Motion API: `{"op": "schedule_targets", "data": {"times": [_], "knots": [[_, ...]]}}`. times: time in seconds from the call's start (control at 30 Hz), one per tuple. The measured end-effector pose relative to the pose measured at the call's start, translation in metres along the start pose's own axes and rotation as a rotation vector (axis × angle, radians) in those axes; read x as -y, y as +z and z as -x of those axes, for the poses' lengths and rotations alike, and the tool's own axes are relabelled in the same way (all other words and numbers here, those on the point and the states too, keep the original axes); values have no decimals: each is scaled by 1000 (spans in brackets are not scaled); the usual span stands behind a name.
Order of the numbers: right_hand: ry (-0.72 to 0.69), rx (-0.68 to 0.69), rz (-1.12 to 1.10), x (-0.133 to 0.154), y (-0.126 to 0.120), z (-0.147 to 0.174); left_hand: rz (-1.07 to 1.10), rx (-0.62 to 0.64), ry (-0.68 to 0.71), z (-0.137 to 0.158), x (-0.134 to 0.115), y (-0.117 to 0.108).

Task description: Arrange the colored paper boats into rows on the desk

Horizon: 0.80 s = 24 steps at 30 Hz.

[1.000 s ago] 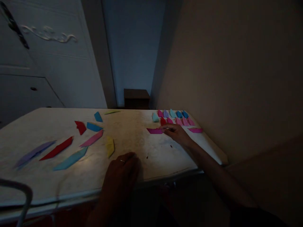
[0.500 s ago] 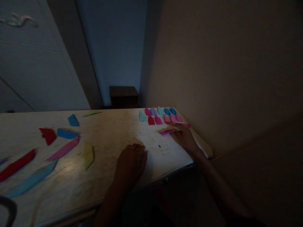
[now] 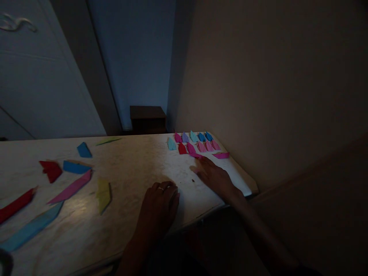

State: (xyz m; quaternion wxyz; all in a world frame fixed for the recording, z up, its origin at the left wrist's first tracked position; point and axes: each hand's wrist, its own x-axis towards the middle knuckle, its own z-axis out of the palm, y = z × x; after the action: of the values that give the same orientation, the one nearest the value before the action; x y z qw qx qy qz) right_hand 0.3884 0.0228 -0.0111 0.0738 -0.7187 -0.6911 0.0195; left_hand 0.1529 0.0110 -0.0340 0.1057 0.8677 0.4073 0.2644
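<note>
My right hand reaches over the far right of the table, its fingertips touching a magenta folded paper piece. The thumb stands apart from that piece. Just beyond are two rows of small folded paper boats, among them a red one, a magenta one and a light teal one. Another magenta paper boat lies right of the fingers. Resting on the tabletop near the front edge, my left hand has curled fingers and a ring; whatever is under them is hidden.
Larger folded papers lie at the left of the worn table: yellow, pink, light blue, red and blue. A wall runs along the right side. Behind the table stands a dark box-like stand.
My right hand has moved left, and the magenta piece at its fingers is now closer to the front row. The right-hand magenta boat is uncovered. My left hand stays curled on the table.
</note>
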Motion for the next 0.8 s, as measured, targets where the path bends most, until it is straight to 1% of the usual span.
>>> {"op": "schedule_targets", "data": {"times": [0.1,0.2,0.33,0.57,0.7,0.8], "knots": [[22,-29,-6,-11,5,-11,20,-13,9,1,0,0],[-3,-49,-4,-20,7,-20,44,-9,5,1,0,-1],[-78,-48,40,-27,2,-24,67,-9,2,1,0,-1],[-228,-52,81,-36,-2,-15,72,-6,-6,1,-1,-2],[-253,-98,50,-36,-1,-16,70,-2,-10,1,0,-2],[-309,-63,12,-36,-2,-21,71,3,-22,1,-1,-2]]}}
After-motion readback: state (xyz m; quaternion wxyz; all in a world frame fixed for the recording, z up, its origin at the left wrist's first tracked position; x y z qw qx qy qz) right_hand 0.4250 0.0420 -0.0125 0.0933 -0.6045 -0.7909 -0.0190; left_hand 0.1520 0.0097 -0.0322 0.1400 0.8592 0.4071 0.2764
